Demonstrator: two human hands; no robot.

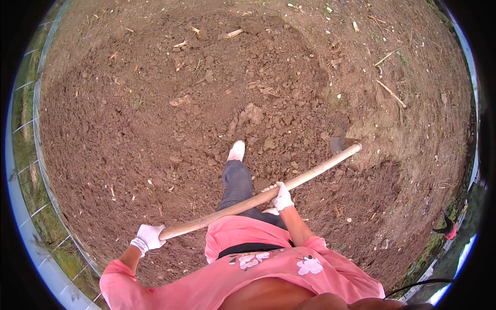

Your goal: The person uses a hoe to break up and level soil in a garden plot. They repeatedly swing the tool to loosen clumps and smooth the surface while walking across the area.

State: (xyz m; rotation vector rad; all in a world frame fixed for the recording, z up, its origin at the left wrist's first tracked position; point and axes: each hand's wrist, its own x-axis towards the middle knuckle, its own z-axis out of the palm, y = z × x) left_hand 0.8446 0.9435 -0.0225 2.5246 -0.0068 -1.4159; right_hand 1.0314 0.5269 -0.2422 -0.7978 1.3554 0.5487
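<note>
A long wooden-handled hoe (320, 169) lies diagonally across my front. My left hand (147, 238) in a white glove is closed round the handle's lower-left end. My right hand (279, 197), also gloved, grips the shaft around its middle, in front of my dark trousers (235, 183). The grey metal blade (340, 144) at the far right end is down at the loosened brown soil (268, 129), its lower edge hard to make out. My foot in a pale shoe (236, 151) stands on the broken clods ahead.
Paler, more compact ground (418, 124) with dry stalks (390, 92) lies to the right. A grid-like fence (31, 155) with greenery runs along the left rim. A red and dark shape (448, 230) at the far right edge is too small to make out.
</note>
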